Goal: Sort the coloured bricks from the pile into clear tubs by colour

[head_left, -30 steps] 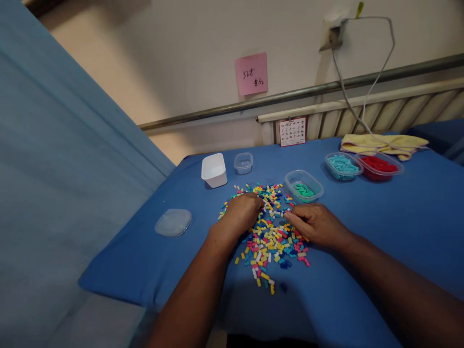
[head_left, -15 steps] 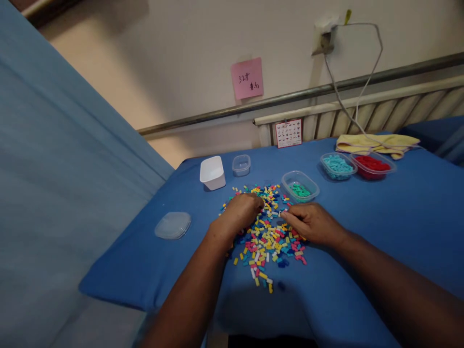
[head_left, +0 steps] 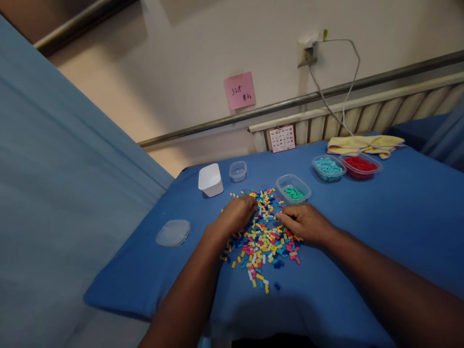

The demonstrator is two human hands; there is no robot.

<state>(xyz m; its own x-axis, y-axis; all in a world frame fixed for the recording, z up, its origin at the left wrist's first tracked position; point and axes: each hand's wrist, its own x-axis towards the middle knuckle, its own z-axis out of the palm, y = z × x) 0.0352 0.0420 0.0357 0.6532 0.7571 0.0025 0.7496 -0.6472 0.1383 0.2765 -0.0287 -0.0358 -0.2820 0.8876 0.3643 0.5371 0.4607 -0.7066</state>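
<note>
A heap of small coloured bricks (head_left: 264, 241) lies spread on the blue cloth of the table (head_left: 380, 212). My left hand (head_left: 237, 215) rests on the heap's left part, fingers curled down among the bricks. My right hand (head_left: 304, 223) lies at the heap's right edge, fingers bent and pinched at a small pale brick near its fingertips. Just beyond the right hand stands a clear tub with green bricks (head_left: 293, 188).
A white tub (head_left: 210, 180) and a small clear tub (head_left: 238, 171) stand behind the heap. A clear lid (head_left: 173, 233) lies at the left. Tubs of light blue bricks (head_left: 328, 167) and red bricks (head_left: 359, 165) sit far right, by a yellow cloth (head_left: 364, 144). A cable (head_left: 344, 111) hangs from the wall.
The view has tilted and shifted, so everything sits slightly lower and to the left. Both hands stay on the heap, hardly moved relative to the bricks.
</note>
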